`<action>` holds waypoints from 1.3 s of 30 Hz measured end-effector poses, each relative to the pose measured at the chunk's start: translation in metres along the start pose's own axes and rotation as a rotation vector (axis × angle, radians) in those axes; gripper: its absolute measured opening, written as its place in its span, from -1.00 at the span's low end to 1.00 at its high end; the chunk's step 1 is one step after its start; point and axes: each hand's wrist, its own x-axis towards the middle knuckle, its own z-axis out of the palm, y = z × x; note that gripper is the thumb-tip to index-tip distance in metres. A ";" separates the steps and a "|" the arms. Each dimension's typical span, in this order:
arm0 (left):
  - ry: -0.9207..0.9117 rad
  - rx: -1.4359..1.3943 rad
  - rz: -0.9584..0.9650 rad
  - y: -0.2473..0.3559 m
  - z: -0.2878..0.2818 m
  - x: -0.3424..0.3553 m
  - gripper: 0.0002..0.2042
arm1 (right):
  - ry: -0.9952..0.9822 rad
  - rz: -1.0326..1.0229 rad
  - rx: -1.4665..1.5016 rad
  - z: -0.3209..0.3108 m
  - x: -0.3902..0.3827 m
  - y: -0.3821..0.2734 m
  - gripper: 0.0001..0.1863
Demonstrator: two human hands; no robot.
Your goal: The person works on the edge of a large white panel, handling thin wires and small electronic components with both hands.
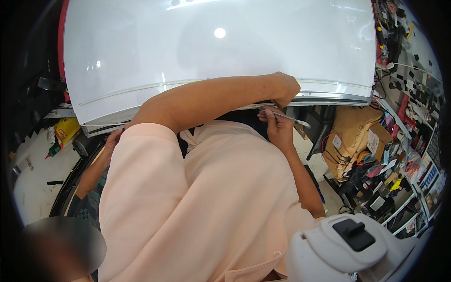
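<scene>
A glossy white panel (216,51) with red side edges stretches across the top, and a metallic strip (329,97) runs along its near edge. My left forearm reaches over that edge to the right. There my left hand (285,88) is closed, its fingers curled down at the strip, and what they hold is hidden. Just below it, on my side of the edge, my right hand (278,126) is closed round a slim silver hand tool (293,118). One end of the tool is wider and points right; its other end sits close to the panel edge.
A co-worker's hand (112,140) touches the panel's left corner, beside a yellow packet (66,129). On the right stand a brown paper bag (353,134), an open cardboard box (378,138) and crowded shelves (406,207). A white device (312,249) with a black part fills the lower right.
</scene>
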 end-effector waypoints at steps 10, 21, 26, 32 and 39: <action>0.050 -0.022 0.063 0.001 0.001 -0.001 -0.80 | 0.022 -0.093 -0.217 0.004 0.004 -0.005 -0.77; 0.026 -0.050 0.024 -0.002 0.003 -0.003 -0.82 | 0.141 0.008 0.320 0.017 -0.003 0.023 -0.71; 0.074 -0.016 0.038 -0.001 0.007 -0.007 -0.83 | 0.067 -0.073 0.019 0.008 -0.001 0.014 -0.71; 0.006 0.000 0.057 -0.001 0.000 -0.006 -0.83 | -0.034 -0.024 -0.035 0.004 0.006 0.003 -0.70; 0.022 0.002 0.037 -0.001 0.001 -0.009 -0.84 | -0.013 0.137 0.235 0.012 0.005 0.006 -0.68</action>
